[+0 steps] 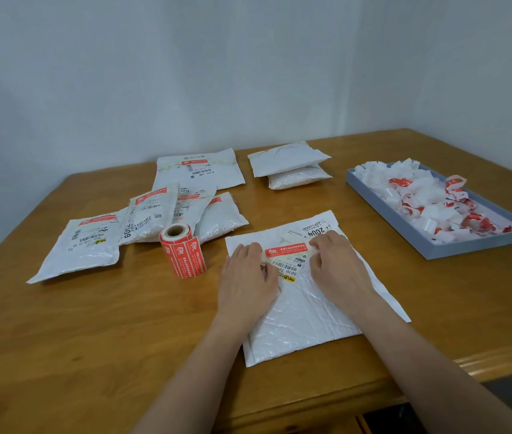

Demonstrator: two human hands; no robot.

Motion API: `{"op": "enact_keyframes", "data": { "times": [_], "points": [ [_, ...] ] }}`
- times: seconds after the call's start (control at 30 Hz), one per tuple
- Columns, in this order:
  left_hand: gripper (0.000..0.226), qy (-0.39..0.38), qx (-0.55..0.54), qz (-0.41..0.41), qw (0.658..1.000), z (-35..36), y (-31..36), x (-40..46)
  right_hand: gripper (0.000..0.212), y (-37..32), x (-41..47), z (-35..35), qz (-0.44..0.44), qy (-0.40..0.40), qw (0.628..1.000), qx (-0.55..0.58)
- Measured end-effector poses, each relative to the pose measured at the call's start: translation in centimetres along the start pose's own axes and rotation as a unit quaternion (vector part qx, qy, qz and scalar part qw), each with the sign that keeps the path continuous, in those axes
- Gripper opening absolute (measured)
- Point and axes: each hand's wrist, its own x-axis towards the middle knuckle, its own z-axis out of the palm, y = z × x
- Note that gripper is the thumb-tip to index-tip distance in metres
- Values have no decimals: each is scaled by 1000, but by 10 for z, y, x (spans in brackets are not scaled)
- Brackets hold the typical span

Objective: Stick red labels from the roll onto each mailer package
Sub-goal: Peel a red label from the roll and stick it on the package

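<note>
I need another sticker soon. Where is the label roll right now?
The label roll stands upright on the table, just left of the left hand, in front of the labelled mailers.

The light is soft and even, a little dim, with a cool grey tone on the wall (248,64). Shadows under the hands are weak. The plastic mailer (298,311) shows mild glare at 6 o'clock. Edges bend (wide-angle lens), strongest at 3 and 9 o'clock. Small print is slightly blurred.

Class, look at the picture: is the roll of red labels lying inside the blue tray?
No. The roll of red labels stands upright on the table, left of both hands, while the blue tray holds torn paper scraps.
</note>
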Motion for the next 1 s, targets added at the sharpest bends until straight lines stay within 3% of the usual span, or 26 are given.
{"op": "enact_keyframes", "data": {
  "times": [0.07, 0.13, 0.27, 0.57, 1.0],
  "points": [
    [42, -19, 23, 26, 999, 3, -5, 1, 38, 1, -3, 1, -35, 7, 999, -28],
    [45, -33, 55, 47, 997, 6, -8, 3, 43, 3, -4, 4, -73, 5, 995, -70],
    [45, -57, 92, 48, 993, 9, -10, 5, 43, 5, -4, 8, -84, 7, 991, -108],
    [49, -49, 66, 35, 996, 9, -5, 6, 39, 3, -1, 6, -58, -21, 995, -75],
    [40, 13, 83, 22, 996, 2, 6, 1, 16, 2, 1, 2, -52, 3, 998, -20]
  ]
}}
